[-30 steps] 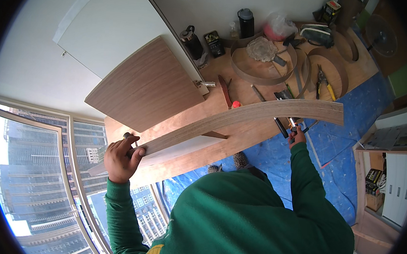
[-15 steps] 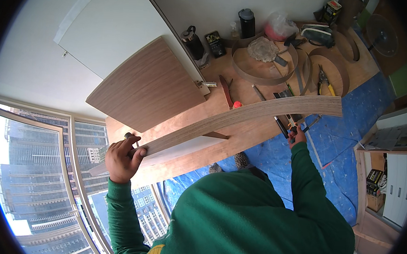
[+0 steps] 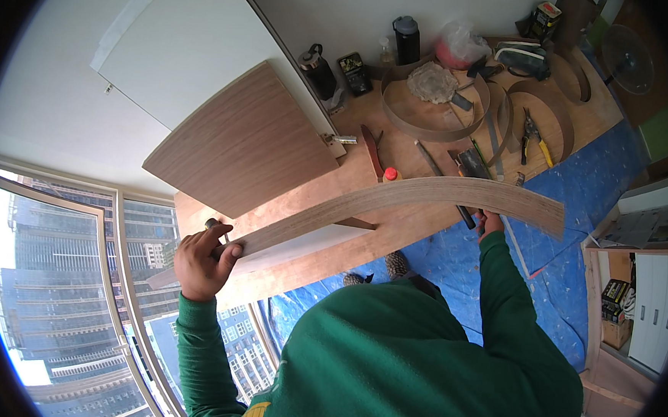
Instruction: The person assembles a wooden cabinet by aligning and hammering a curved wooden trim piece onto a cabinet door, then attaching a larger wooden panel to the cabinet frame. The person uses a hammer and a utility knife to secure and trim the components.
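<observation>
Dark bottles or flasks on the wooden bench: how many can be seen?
2. One dark bottle stands upright at the back by the wall; a second dark flask stands left of it, beside the white cabinet door. Clutter may hide others.

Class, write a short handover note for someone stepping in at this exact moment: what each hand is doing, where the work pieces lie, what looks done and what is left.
Left hand: closed on the left end of the long wood strip, with a small dark tool under the fingers.
Right hand: under the strip near its right end, mostly hidden; grip cannot be judged.
Strip: held on edge along the front of the wooden worktop, over the blue floor sheet.
Nearby: coiled edge banding, pliers, knife.
Done: strip lifted and lined up along the worktop edge.
Left: whether it is fixed cannot be told.
</observation>
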### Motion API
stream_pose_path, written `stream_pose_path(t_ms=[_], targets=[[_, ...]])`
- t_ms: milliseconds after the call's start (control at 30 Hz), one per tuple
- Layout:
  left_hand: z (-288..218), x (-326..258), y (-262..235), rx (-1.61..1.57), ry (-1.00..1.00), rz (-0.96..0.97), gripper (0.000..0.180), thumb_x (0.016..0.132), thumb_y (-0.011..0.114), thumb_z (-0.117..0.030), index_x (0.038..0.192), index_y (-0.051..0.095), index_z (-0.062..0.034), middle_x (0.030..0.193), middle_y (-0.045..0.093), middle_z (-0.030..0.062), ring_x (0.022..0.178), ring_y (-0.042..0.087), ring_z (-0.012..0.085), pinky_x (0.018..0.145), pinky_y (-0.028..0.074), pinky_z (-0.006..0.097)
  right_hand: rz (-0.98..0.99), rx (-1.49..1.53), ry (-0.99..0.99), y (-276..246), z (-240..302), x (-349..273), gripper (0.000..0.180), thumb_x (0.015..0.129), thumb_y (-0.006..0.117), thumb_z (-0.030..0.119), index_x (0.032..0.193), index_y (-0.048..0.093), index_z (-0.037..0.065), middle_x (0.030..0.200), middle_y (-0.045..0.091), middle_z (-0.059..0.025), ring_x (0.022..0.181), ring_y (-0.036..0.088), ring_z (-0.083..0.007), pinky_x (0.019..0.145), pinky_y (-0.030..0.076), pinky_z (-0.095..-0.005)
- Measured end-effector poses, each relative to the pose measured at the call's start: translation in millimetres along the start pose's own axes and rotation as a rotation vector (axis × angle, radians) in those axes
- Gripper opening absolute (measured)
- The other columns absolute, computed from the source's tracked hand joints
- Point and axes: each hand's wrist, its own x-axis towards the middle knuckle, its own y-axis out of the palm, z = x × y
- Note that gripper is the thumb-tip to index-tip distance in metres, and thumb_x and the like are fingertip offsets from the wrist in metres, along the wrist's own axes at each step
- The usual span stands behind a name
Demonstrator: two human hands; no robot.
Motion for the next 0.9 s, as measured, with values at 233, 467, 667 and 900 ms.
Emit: stream_pose_path(t_ms=[233,467,667,900], targets=[[0.3,-1.8,0.3,0.000,0.003,-0.009,0.057,0.089,0.066,-0.063,0.103,0.075,-0.0087,0.067,0.065,0.0080,0.066,0.066,0.0285,0.068,0.049,0.041,0.024,-0.134,-0.069,2.3,-14.0,27.6,0.019,0.096,0.071,0.025,0.111,0.069,0.014,0.089,0.068,-0.0013,0.065,0.051,-0.0134,0.054,0.040,-0.0344],[0.8,-1.4,-0.4,-0.006,-0.016,0.020,0.055,0.089,0.067,-0.061,0.103,0.075,-0.0086,0.068,0.066,0.0083,0.067,0.066,0.0285,0.069,0.049,0.041,-0.069,0.016,-0.121,12.4,-26.4,38.7,0.039,0.097,0.070,0.024,0.134,0.066,0.014,0.120,0.068,-0.0070,0.097,0.064,-0.0234,0.076,0.054,-0.0360],[3.2,-0.1,1.3,-0.006,-0.003,0.007,0.054,0.090,0.067,-0.061,0.103,0.075,-0.0085,0.069,0.066,0.0085,0.068,0.067,0.0287,0.069,0.049,0.041,-0.109,-0.053,-0.076,26.0,-14.0,15.5,0.044,0.095,0.072,0.018,0.138,0.062,0.011,0.135,0.063,-0.0086,0.117,0.062,-0.0266,0.091,0.054,-0.0395],[2.2,1.5,0.8,-0.001,-0.003,-0.007,0.054,0.089,0.068,-0.060,0.104,0.075,-0.0085,0.069,0.066,0.0086,0.067,0.067,0.0290,0.069,0.050,0.041,-0.044,-0.182,-0.189,12.6,-28.4,48.3,0.057,0.098,0.069,0.028,0.149,0.053,0.007,0.148,0.056,-0.0076,0.131,0.054,-0.0273,0.103,0.044,-0.0477]])
